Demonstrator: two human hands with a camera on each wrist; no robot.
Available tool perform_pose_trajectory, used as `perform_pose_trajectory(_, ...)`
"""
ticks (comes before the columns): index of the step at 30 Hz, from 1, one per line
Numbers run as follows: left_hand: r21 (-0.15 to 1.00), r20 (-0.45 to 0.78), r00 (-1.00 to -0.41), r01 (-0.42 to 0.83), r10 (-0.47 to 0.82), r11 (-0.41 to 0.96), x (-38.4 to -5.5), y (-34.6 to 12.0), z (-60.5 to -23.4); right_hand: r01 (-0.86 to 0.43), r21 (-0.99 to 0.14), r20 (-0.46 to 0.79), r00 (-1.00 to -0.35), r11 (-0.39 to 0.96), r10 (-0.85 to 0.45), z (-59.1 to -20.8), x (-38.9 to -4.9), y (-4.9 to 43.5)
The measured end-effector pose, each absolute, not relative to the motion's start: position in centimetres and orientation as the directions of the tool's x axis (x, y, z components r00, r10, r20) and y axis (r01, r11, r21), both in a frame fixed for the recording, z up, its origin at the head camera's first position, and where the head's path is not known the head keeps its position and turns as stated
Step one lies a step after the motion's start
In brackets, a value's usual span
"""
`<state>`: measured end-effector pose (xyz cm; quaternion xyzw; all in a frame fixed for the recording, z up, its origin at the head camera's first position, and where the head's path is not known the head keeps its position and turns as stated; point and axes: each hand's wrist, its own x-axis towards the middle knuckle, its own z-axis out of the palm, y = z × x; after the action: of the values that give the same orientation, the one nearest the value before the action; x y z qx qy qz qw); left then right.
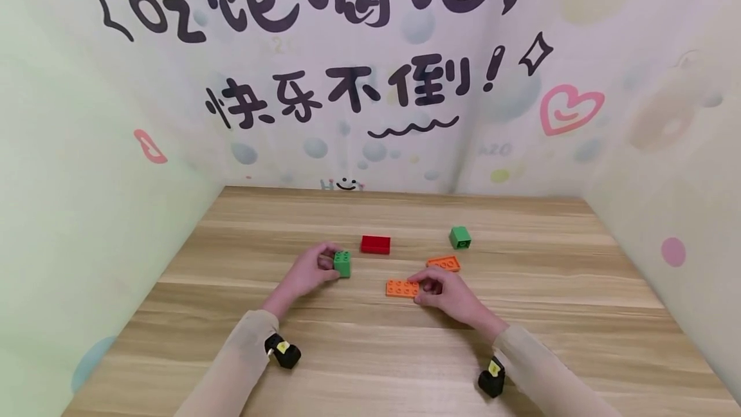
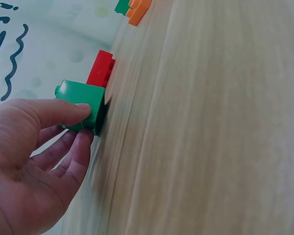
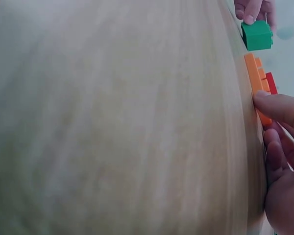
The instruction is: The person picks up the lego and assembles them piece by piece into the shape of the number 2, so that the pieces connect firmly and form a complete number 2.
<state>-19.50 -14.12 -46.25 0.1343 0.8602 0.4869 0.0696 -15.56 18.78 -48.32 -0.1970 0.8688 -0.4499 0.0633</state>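
Observation:
My left hand (image 1: pixel 309 269) pinches a green toy building brick (image 1: pixel 342 264) between thumb and fingers, its studs facing up. In the left wrist view the thumb lies on the side of this green brick (image 2: pixel 81 100). Right of it, my right hand (image 1: pixel 448 293) grips the right end of a flat orange brick (image 1: pixel 401 288), studs up, low at the table. The right wrist view shows the thumb on the long side of that orange brick (image 3: pixel 255 76). The two held bricks are apart. Fingers hide the orange brick's right end.
Behind the hands lie a red brick (image 1: pixel 375 245), a second orange brick (image 1: pixel 444 263) with its hollow side showing, and a second green brick (image 1: pixel 460 237) tipped on its side. The wooden table (image 1: pixel 370 365) meets a printed wall (image 1: pixel 347 159) at the back.

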Motion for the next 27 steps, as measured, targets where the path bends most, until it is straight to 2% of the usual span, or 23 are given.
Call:
perform_pose_trajectory(22, 0.857, 0.015, -0.912, 0.223, 0.41, 0.465, -18.8, -15.1, -46.1, -0.317, -0.785, 0.048, -0.887, 0.532, -0.458, -48.7, -18.0, 19.0)
perform_pose_trajectory(27, 0.854, 0.043, -0.904, 0.255, 0.426, 0.454, -18.9, -15.2, -46.0, -0.301, -0.807, 0.044, -0.888, 0.508, -0.457, -46.4, -16.7, 18.6)
